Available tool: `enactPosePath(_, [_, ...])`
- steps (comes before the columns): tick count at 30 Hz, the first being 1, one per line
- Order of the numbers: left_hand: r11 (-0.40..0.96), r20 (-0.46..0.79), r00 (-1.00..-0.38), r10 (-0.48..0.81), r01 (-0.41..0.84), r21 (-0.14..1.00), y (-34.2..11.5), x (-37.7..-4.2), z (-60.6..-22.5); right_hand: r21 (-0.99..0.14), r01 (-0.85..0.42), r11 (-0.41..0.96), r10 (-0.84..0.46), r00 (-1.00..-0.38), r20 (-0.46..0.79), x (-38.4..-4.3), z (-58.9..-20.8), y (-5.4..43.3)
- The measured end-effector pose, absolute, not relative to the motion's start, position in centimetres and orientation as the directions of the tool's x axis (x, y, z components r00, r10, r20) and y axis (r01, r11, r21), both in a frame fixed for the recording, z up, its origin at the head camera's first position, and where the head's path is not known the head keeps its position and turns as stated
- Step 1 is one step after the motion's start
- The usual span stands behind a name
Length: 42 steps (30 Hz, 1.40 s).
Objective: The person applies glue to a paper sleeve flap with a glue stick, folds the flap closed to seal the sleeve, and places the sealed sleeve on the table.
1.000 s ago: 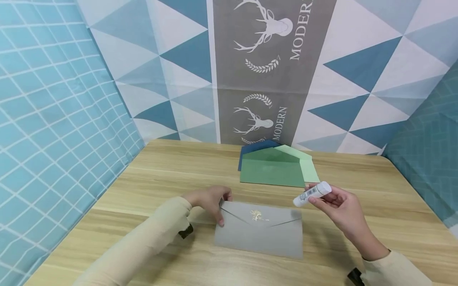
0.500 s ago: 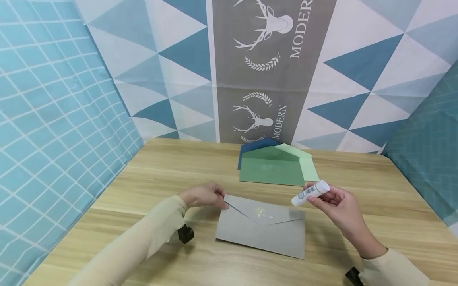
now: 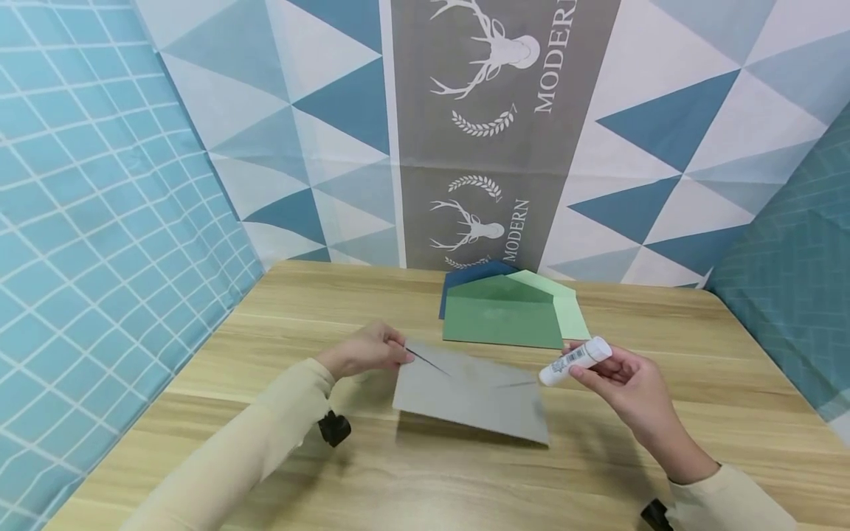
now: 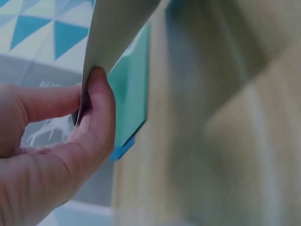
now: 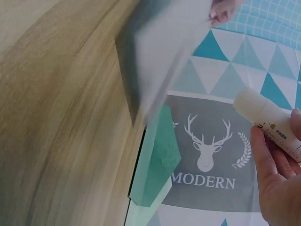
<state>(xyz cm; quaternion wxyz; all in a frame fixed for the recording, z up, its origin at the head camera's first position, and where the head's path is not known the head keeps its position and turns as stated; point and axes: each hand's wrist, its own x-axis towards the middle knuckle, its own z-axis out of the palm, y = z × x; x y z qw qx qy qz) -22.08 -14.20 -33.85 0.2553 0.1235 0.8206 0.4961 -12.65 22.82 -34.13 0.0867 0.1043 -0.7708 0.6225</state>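
A grey envelope point(image 3: 468, 402) is pinched at its far left corner between the thumb and fingers of the left hand point(image 3: 370, 349), presumably so that it can be tilted without its face being covered. Its near edge is raised off the table point(image 3: 305, 302), and most of it extends rightward from the fingertips. A glue stick point(image 3: 576, 361) is gripped in the curled fingers and thumb of the right hand point(image 3: 634, 383), beside the envelope's right end; whether they are touching cannot be told. A green envelope point(image 3: 501, 317) is laid behind, probably out of the way.
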Motion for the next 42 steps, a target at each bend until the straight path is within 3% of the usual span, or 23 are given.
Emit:
enactPosePath(8, [0.462,-0.234,-0.895,0.38,-0.036,0.886,-18.1,-25.0,-30.3,-0.939,-0.288,0.187,-0.06,-0.958,0.281,-12.5,-34.3,22.8])
enactPosePath(18, [0.601,-0.214,-0.946,0.244,-0.025,0.799,-24.6,-28.1,-27.4,-0.938,-0.295,0.181,-0.075,-0.955,0.286,-12.5,-34.4,22.8])
enactPosePath(31, [0.648,-0.233,-0.966,0.111,-0.107,0.754,-29.5,-31.1,-31.5,-0.942,-0.288,0.176,-0.085,-0.957,0.276,-12.3,-34.2,22.8])
enactPosePath(42, [0.786,-0.013,-0.996,-0.089,-0.078,0.613,-29.9,-32.0,-36.0,-0.918,-0.294,0.266,-0.077,-0.956,0.283,-12.3,-34.2,22.7])
